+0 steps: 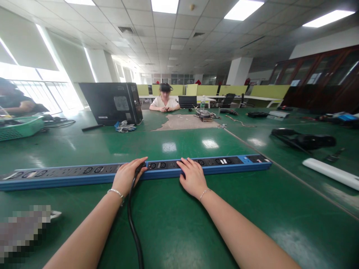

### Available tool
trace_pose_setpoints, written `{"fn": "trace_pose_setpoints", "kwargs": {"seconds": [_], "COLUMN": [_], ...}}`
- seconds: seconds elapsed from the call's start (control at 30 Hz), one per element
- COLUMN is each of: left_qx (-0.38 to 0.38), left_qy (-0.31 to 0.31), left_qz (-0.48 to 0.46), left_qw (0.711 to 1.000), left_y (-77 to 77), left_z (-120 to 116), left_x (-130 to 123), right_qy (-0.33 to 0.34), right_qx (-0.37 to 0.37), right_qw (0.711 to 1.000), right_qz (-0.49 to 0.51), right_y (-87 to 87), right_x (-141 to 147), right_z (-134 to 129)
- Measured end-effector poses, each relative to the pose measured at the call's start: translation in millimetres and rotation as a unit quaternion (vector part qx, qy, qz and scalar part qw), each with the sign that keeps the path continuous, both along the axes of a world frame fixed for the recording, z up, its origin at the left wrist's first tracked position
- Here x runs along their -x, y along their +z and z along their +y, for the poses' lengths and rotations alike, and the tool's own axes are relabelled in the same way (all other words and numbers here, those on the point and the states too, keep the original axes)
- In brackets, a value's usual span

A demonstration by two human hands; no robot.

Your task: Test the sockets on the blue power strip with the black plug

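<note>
At the left, a mint-green mesh basket (22, 129) of thin, open plastic sits on the glossy green desk (168, 224), and nearer, the long, straight power strip (84, 180) starts, its smooth blue casing framing a flat black face of small sockets (88, 170), some round-cornered, some slotted. Beyond it stand a boxy black case (103, 102) and, beside that, soft, crumpled gloves (125, 127). Around the middle of the strip, the left grip (126, 175) is closed on a black plug (139, 168), whose thick, rubbery cord (133, 224) curves down towards the near edge. The plug is already up at the socket face, but whether it is seated fully or only partly cannot be told, as the fingers cover the contact; from this, the joining looks under way rather than plainly finished, and the hold has not been let go. Just to the right, the right grip (195, 177) is open, fingertips laid on the socket face and thumb at the near side, seemingly steadying the casing. The strip ends farther right, by a seam in the desk, with a smooth, rounded white bar (331, 172) beyond
</note>
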State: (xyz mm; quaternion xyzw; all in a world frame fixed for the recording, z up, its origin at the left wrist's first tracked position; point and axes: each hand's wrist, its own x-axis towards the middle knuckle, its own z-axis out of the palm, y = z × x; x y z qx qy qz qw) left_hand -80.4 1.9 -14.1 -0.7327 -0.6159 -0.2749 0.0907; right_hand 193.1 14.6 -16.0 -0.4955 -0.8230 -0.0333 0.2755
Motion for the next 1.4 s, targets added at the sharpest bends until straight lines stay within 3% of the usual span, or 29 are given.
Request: {"fn": "trace_pose_setpoints", "kwargs": {"seconds": [0.33,1.03,1.4], "left_qx": [0.016,-0.011,0.021], "left_qy": [-0.032,0.024,0.063], "left_qz": [0.007,0.017,0.003], "left_qw": [0.999,0.999,0.998], "left_y": [11.9,3.7,11.1], "left_z": [-9,-9,-12], "left_x": [-3,-10,-10], "right_qy": [0.000,0.002,0.002], "right_qx": [0.005,0.002,0.006], "right_qw": [1.000,1.000,1.000], "right_qz": [-0.002,-0.003,-0.004], "right_y": [1.0,1.2,1.8], "right_x": [0,-1,-1], "right_z": [-1,-1,-2]}}
